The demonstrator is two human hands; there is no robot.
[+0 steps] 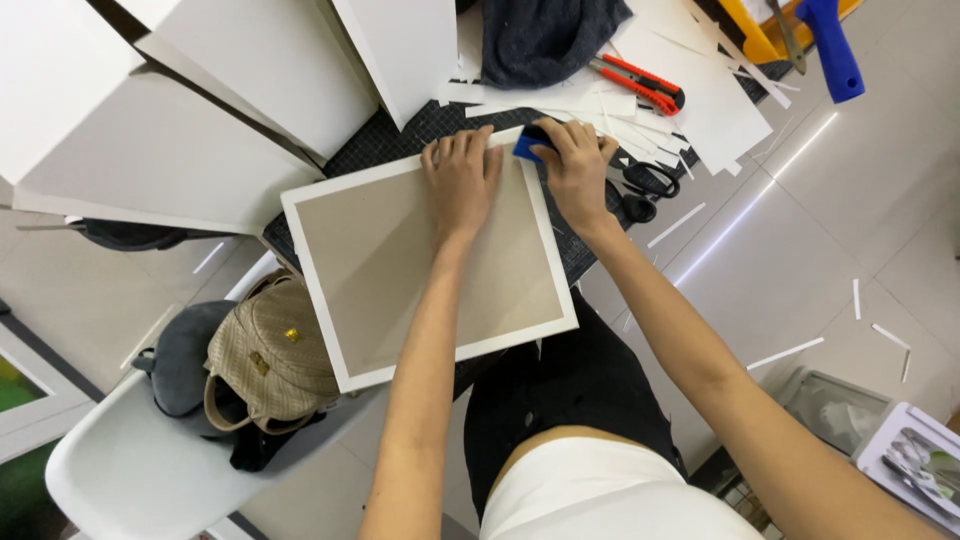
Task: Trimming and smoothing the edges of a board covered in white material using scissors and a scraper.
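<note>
A square board (pixel 400 270) with a tan centre and white border lies tilted on a dark cutting mat (pixel 400 135). My left hand (pixel 460 180) presses flat on the board's far part, fingers together. My right hand (pixel 578 165) grips a small blue block (pixel 530 145) at the board's far right corner, pressed against the white border.
White foam boxes (pixel 200 100) stand at the left. Red utility knives (pixel 640 85), black scissors (pixel 645 185), paper scraps (pixel 700 90) and a dark cloth (pixel 550 35) lie beyond the hands. A white chair (pixel 130 470) at lower left carries a woven bag (pixel 270 355). A blue-handled tool (pixel 830 45) sits far right.
</note>
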